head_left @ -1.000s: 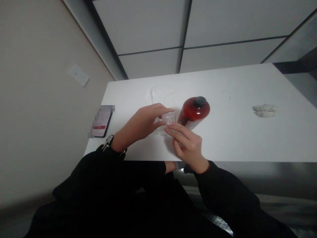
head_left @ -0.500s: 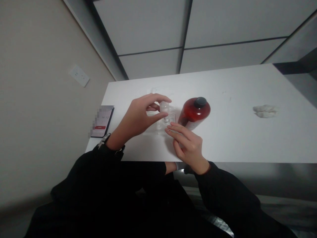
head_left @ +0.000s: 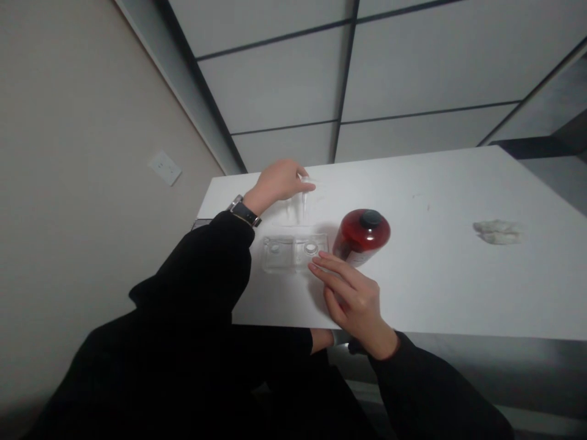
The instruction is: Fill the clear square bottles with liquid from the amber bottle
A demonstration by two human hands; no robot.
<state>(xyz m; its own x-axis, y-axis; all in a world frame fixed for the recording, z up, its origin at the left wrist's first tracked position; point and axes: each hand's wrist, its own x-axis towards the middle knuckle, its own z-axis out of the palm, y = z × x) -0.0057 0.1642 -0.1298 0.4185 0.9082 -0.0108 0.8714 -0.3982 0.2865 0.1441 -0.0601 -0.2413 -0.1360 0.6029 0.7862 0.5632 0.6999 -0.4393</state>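
Note:
My left hand [head_left: 284,180] is at the back of the table, thumb and fingers pinched on a small clear plastic piece [head_left: 306,179]; its exact shape is hard to make out. Nearer to me lies a clear two-part plastic container [head_left: 279,261] with a round opening in each half. The fingers of my right hand [head_left: 351,296] are stretched out loosely, their tips at the container's right side near one opening. A red bottle [head_left: 360,235] with a black cap stands upright just right of the container.
A crumpled whitish tissue-like wad [head_left: 498,232] lies on the right of the white table [head_left: 440,275]. The dark edge of a phone [head_left: 202,223] shows behind my left sleeve. A wall socket [head_left: 165,168] is at the left, and panelled doors [head_left: 284,91] rise behind the table.
My left hand has lifted the clear piece away from the container's right opening and carried it to the back of the table. The right hand stays by the container. The view has tilted up slightly.

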